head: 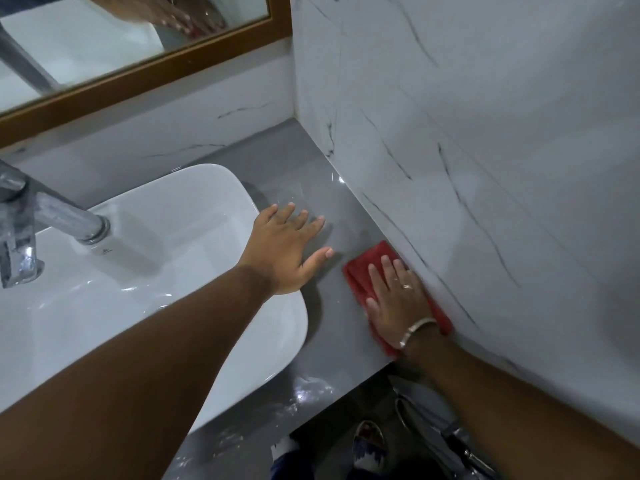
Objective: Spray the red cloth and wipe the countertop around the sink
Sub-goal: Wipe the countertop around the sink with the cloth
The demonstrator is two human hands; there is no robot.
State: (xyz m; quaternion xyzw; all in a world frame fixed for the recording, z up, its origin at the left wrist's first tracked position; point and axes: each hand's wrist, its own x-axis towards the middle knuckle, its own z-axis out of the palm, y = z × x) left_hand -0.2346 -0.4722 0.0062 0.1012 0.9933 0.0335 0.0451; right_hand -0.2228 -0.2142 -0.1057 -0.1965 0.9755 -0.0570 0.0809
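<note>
The red cloth (358, 273) lies flat on the grey countertop (277, 168), tight against the right marble wall. My right hand (398, 299) presses down on it, palm flat, with a ring and a silver bracelet showing. Spread open, my left hand (285, 251) hovers or rests at the right rim of the white sink (173, 209), fingers reaching onto the counter, holding nothing. No spray bottle is in view.
A chrome faucet (41, 216) stands at the left of the basin. A wood-framed mirror (145, 74) hangs above the back wall. The marble wall (485, 168) bounds the counter on the right. Below the counter's front edge I see the floor, my feet and a hose.
</note>
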